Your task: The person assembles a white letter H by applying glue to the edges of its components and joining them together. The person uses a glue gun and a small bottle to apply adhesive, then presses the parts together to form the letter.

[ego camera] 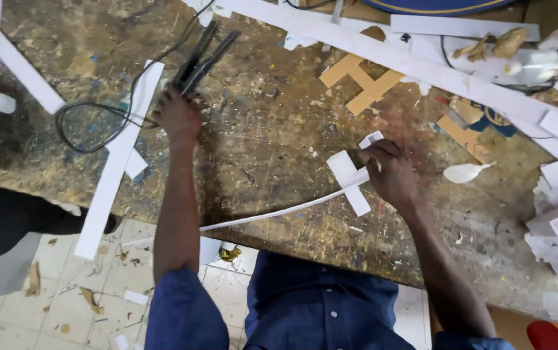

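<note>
Workshop, sign-making or craft type. Scarred, paint-flecked wooden counter (259, 149) littered with white strip offcuts (113, 168), tan cut-out letter shapes (363, 81), a black corded tool (201, 55) and its cable (88, 123). More scraps on the tiled floor (97, 285) below.

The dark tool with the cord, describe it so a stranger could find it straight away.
Start at the worn, paint-flecked workbench and go to its far left part, where a black cord loops. The left hand grips the dark tool there. Unlike the flat white strips around it, it is black with two long narrow arms pointing away from the person.
</note>
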